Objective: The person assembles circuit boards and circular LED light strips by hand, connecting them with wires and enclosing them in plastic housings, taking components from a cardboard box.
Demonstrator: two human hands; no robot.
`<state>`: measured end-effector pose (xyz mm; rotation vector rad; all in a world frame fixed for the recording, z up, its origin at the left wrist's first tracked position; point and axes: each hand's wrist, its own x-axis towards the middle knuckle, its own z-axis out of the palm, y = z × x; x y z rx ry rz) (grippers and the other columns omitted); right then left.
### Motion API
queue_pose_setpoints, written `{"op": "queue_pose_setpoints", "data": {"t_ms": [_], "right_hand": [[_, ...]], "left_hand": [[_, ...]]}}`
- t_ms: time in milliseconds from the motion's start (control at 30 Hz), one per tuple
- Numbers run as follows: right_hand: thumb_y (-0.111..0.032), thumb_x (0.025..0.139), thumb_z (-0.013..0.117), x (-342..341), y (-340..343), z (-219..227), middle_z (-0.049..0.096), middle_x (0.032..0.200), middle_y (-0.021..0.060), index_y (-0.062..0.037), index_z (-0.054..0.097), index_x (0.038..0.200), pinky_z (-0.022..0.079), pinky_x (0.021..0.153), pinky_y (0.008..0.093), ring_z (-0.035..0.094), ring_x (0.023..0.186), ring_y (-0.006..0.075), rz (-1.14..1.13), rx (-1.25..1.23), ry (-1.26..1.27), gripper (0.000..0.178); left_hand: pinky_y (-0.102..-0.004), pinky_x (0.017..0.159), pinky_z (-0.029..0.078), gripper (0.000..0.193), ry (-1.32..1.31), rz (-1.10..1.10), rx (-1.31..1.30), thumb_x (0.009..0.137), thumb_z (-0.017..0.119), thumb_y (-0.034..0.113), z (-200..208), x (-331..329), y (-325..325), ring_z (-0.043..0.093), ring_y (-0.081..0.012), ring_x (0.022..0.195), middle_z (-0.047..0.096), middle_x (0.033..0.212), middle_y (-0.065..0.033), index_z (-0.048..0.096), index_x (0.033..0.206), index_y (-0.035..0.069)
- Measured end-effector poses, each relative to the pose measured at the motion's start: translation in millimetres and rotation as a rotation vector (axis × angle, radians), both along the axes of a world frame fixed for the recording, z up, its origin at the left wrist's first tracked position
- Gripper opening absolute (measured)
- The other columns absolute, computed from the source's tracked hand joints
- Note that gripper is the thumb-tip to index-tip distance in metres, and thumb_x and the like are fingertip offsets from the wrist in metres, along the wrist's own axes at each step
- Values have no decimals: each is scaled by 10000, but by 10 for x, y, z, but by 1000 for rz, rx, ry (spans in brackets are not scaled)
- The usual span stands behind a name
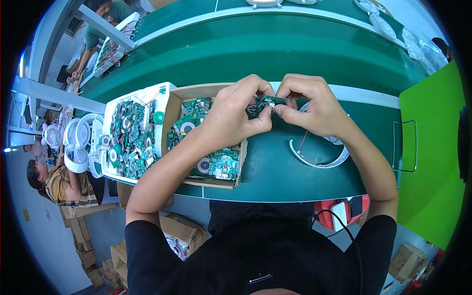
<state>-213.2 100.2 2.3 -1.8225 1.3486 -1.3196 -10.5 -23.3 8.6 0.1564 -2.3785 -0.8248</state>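
Observation:
Above the green bench, my left hand (236, 110) pinches a small green circuit board (267, 101) between thumb and fingers. My right hand (312, 105) is closed at the board's right end, its thumb and fingertips pinching a thin wire beside a small white connector. The fingertips hide the exact contact. Below the right hand, a red wire (303, 141) runs down to a white ring-shaped part (319, 163) lying on the bench, partly covered by that hand and forearm. My left forearm passes over an open cardboard box (242, 167) holding circuit boards (223, 164).
Left of the box, a white foam tray (164, 98) is heaped with boards and wires. White ring-shaped housings (81, 142) stand farther left. A wire frame (415, 147) stands by the bright green panel (432, 147) at right. Other people sit at the left and far left.

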Motion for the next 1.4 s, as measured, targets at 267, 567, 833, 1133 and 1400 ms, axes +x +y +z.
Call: {"op": "queue_pose_setpoints", "data": {"t_ms": [267,567,833,1133,1400], "right_hand": [[-61,885,811,19,12,-26,566,768,1,-1,645,880,422,573,266,511,638,61,20,59,-46,176],[-74,881,806,-55,28,182,608,752,21,-14,688,929,438,593,290,552,669,97,-145,25,110,141],[-49,848,761,157,716,368,710,891,126,-15,732,1010,565,680,421,717,796,324,-66,29,728,168],[-65,840,767,-85,752,165,750,955,106,-39,774,898,599,782,470,745,863,323,57,213,758,63],[-99,907,777,-142,720,16,738,939,99,-55,775,993,585,746,445,736,858,314,-47,58,582,96]], "left_hand": [[-294,695,512,329,5,7,-3,796,792,2,-17,20,28,588,-158,755,686,979,-56,675,1103,25],[-213,719,507,290,-61,49,154,893,775,5,29,-16,-4,587,-47,825,677,997,-23,666,1161,-7],[-232,667,582,333,-175,102,179,1023,706,93,-42,-2,-72,697,-67,818,697,1057,-86,623,1321,-31],[-221,574,535,348,-251,131,590,1057,714,129,70,-18,-83,687,-84,687,660,1208,-107,617,1351,-29],[-290,655,544,533,-143,71,370,867,847,68,-140,-30,-119,640,-114,761,699,1147,-98,645,1359,48]]}}
